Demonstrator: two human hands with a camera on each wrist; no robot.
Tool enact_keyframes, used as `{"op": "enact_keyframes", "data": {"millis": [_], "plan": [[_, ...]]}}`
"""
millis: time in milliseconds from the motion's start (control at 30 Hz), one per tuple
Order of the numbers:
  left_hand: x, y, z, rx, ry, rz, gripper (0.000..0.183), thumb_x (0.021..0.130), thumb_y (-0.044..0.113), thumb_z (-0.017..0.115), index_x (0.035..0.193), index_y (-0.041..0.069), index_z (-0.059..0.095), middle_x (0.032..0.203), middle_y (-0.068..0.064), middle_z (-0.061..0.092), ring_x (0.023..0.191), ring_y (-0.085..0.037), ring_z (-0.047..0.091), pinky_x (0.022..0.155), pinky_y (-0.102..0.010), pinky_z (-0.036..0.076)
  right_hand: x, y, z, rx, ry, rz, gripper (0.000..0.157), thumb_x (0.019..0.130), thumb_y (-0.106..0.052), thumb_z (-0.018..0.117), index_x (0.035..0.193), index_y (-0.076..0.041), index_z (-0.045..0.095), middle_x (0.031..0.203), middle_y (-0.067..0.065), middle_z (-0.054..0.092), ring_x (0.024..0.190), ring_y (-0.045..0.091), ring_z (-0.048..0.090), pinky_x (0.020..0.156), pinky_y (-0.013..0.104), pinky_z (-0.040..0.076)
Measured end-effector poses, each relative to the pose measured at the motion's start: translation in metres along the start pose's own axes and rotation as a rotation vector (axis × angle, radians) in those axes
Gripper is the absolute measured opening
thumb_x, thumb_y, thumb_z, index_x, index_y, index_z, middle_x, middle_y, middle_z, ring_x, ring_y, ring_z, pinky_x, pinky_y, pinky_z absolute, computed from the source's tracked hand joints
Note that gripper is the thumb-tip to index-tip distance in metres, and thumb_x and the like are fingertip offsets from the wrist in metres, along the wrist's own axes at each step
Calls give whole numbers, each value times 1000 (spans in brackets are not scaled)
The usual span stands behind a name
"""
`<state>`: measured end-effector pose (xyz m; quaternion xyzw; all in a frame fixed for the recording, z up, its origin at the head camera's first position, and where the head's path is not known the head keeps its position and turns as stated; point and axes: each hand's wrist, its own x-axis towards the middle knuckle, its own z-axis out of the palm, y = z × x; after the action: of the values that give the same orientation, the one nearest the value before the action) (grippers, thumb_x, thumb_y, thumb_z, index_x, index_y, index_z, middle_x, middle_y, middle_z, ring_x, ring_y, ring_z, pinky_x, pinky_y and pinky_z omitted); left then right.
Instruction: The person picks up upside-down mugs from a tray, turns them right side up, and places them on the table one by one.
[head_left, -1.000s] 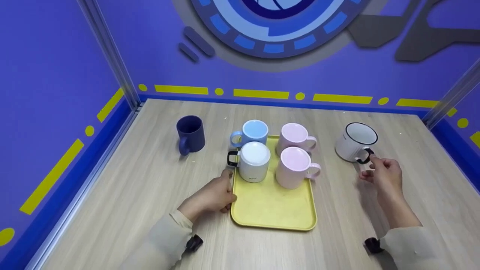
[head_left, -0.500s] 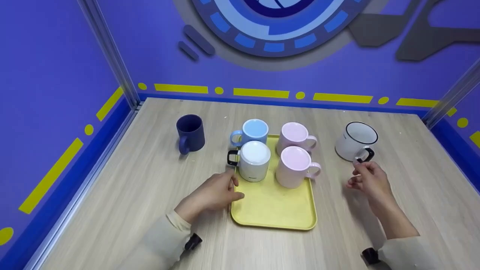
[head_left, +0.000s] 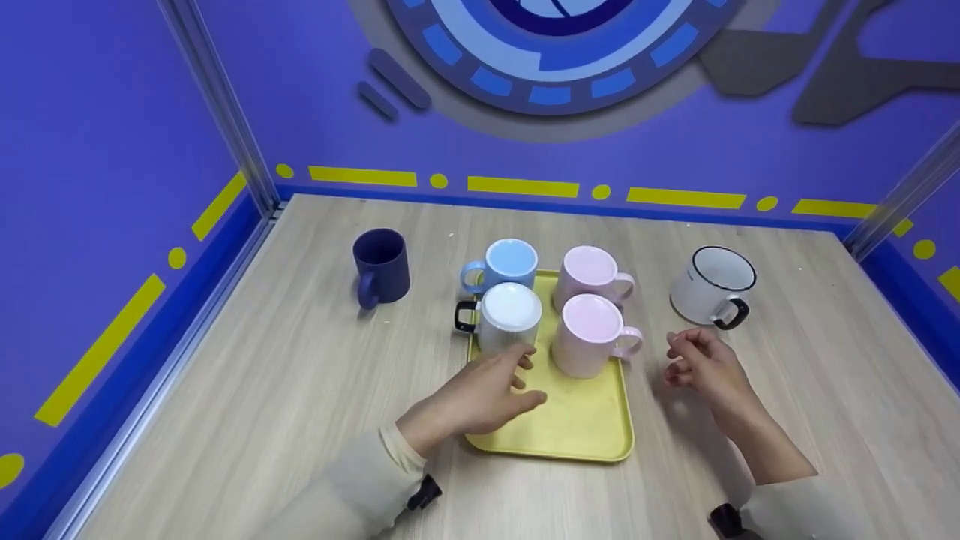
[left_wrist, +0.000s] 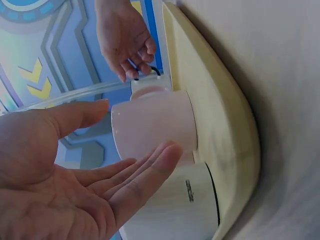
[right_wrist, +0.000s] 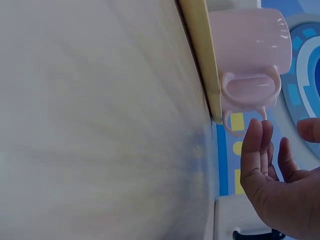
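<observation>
My left hand [head_left: 480, 394] reaches over the yellow tray [head_left: 581, 427], its thumb and fingers spread and holding nothing. Its fingertips overlap the lower part of a white mug [head_left: 510, 313] with a black handle in the head view. To the right of that mug stands a pink mug [head_left: 586, 341], which appears between thumb and fingers in the left wrist view. My right hand [head_left: 709, 375], loosely bent and holding nothing, hovers right of the tray. The white enamel-style mug [head_left: 705, 296] with a dark rim and black handle stands behind it on the table.
A light blue mug [head_left: 511, 261] and a second pink mug [head_left: 587, 271] stand at the tray's back. Further left on the wooden table [head_left: 315, 360] is a dark blue mug [head_left: 384, 274]. Blue-purple panels [head_left: 525, 161] wall in the table's back and sides.
My right hand has let go of the enamel-style mug's handle and moved left. My left hand has left the tray's left edge and come right, over the tray. The mugs stay put.
</observation>
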<state>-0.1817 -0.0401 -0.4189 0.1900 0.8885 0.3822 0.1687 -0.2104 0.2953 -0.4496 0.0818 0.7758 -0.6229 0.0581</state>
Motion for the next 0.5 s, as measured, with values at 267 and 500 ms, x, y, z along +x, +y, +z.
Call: {"op": "enact_keyframes", "data": {"millis": [267,500], "plan": [[15,12,19,23,-22,-2,83,102,40,63,164,6,20,164,-15,40,133,-26,60,117,-43,45,0,-3,11,-78,-53,-2,38,108,-36,55,128,-4,47,112,3,52,84,11,64,79,28,62],[31,20,30,3,6,-23,90,101,39,64,165,3,11,171,-16,24,157,-29,28,129,-44,26,2,-5,20,-83,-99,-32,51,107,-37,58,141,-1,47,125,9,48,86,16,67,75,30,62]]}}
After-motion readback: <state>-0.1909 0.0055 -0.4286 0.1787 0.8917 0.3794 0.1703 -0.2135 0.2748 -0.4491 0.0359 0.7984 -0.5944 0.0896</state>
